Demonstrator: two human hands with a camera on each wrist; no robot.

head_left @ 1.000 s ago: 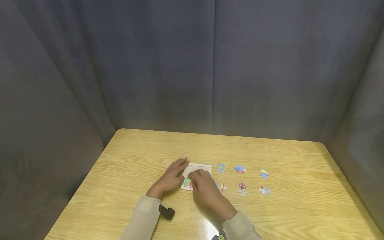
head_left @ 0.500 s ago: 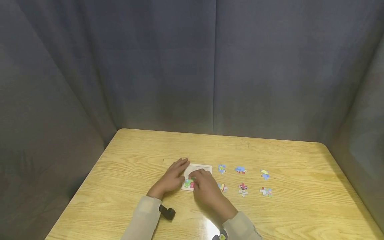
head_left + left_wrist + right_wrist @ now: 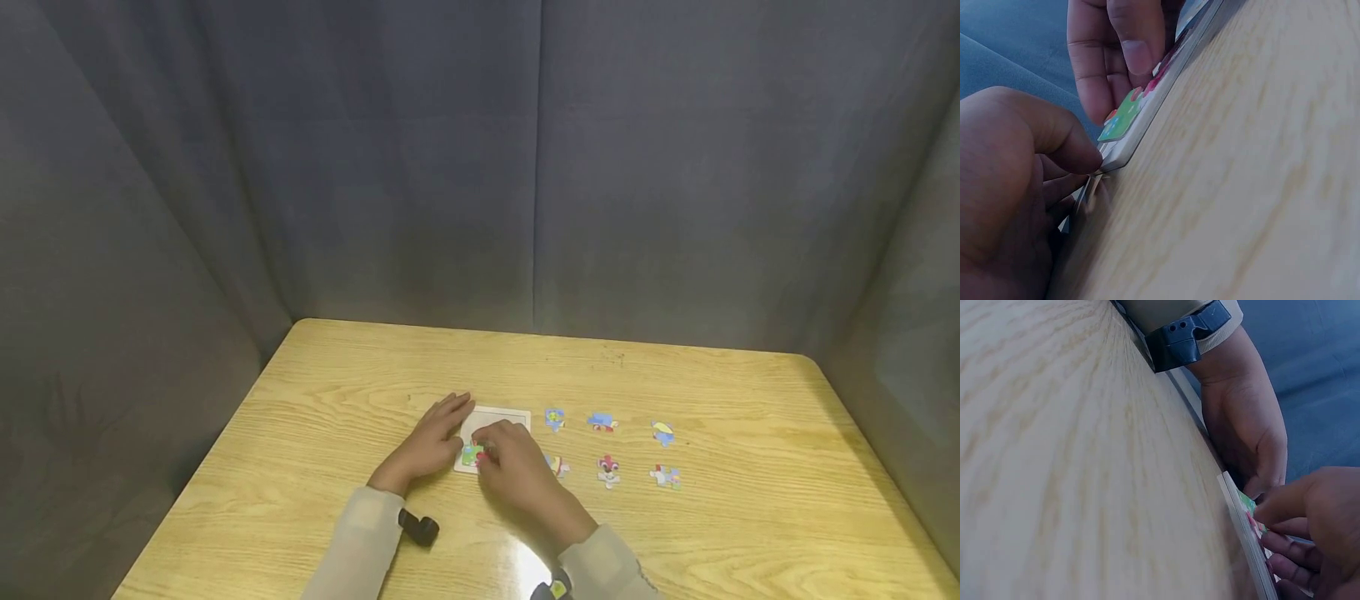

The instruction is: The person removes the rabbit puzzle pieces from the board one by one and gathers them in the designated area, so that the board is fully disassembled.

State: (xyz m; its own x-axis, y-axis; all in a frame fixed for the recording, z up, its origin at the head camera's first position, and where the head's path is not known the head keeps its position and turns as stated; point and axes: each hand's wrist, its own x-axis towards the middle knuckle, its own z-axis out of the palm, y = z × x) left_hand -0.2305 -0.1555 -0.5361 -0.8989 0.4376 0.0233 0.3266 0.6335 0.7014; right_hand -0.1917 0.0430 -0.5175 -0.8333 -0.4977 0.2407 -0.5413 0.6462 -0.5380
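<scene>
A small pale puzzle tray [image 3: 504, 412] lies on the table between the hands. My left hand [image 3: 429, 443] rests along its left side with long fingers, the thumb touching the near left corner in the left wrist view. My right hand [image 3: 517, 471] reaches over the tray from the right, its thumb and fingers bent at a green puzzle piece [image 3: 1124, 119]. That piece sits tilted above the tray's near left corner in the left wrist view. Pink-red printing [image 3: 1155, 82] shows beside it under the right thumb. The right palm hides part of the tray.
Right of the tray lie loose puzzle pieces in two rows: a blue one with yellow [image 3: 554, 418], a blue-red one [image 3: 602, 422], a blue-yellow one [image 3: 663, 432], a partly covered one [image 3: 558, 466], a red-faced one [image 3: 608, 471] and a pale one [image 3: 665, 476]. Dark curtains [image 3: 420, 167] surround the table.
My right thumb and fingers have shifted slightly at the green piece, and less pink-red shows beside it. My left hand stays at the tray's side; the loose pieces lie as before.
</scene>
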